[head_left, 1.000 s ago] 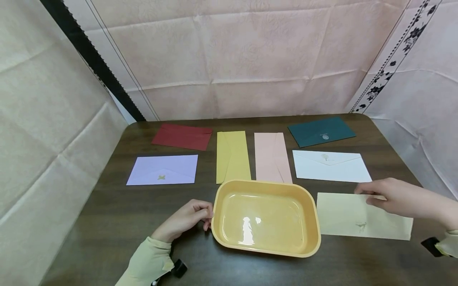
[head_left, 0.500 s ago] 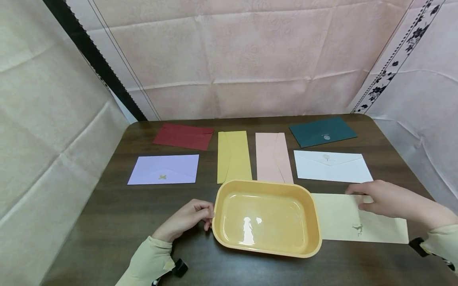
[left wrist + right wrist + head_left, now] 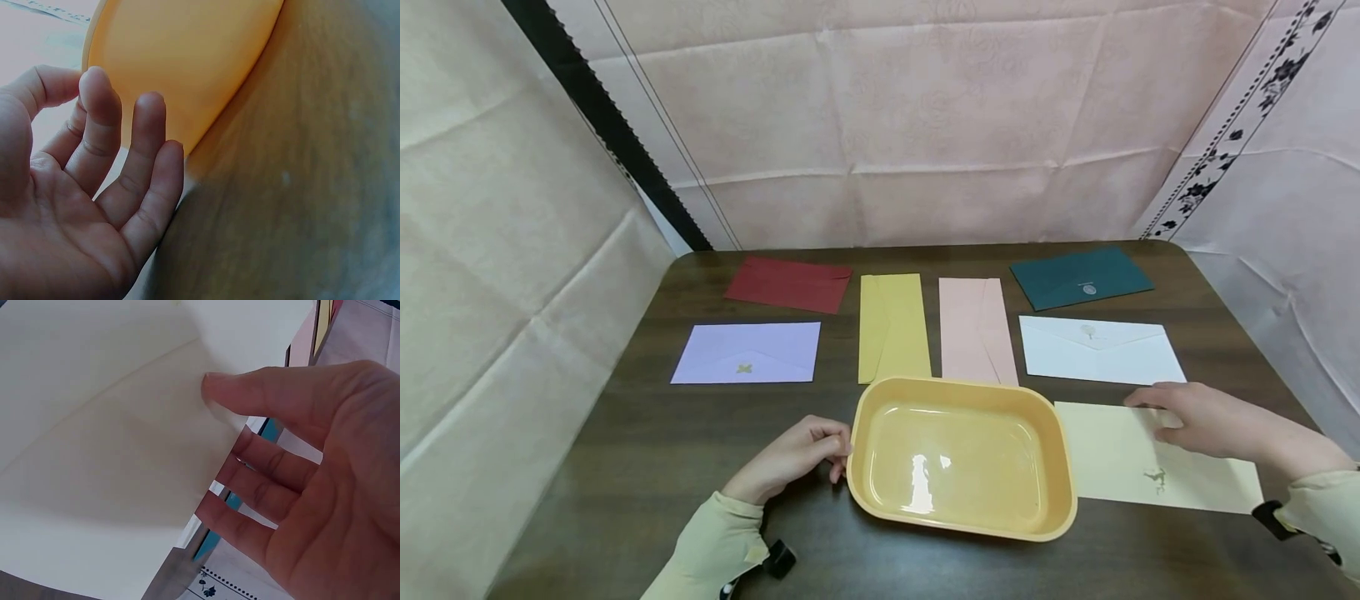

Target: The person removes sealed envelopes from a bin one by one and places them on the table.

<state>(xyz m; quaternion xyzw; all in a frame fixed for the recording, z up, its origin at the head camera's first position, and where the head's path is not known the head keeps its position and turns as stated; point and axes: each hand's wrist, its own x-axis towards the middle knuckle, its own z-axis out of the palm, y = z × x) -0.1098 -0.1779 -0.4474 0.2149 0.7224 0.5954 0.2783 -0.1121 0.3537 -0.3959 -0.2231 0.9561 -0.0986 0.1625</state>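
My left hand (image 3: 797, 457) grips the left rim of a yellow plastic tray (image 3: 961, 537), thumb and fingers bent at its edge. In the left wrist view the same hand (image 3: 94, 181) shows its remaining fingers curled beside the tray wall (image 3: 187, 56). At the right, a cream envelope (image 3: 1120, 467) with a small printed motif meets the tray's right rim. My right hand (image 3: 1225, 425) pinches its far edge. In the right wrist view the thumb of my right hand (image 3: 300, 456) lies over the envelope (image 3: 112, 444), and the other fingertips sit at or behind its edge.
Behind the tray lie red (image 3: 788, 285), lilac (image 3: 748, 352), yellow (image 3: 893, 325), pink (image 3: 976, 329), teal (image 3: 1078, 277) and white (image 3: 1101, 352) envelopes. They rest on a dark wooden table (image 3: 625, 500), with pale cloth (image 3: 955, 108) hanging around it.
My right hand has slid the cream envelope left, up against the tray's right rim, mostly in the first half second. The left hand and tray stay put.
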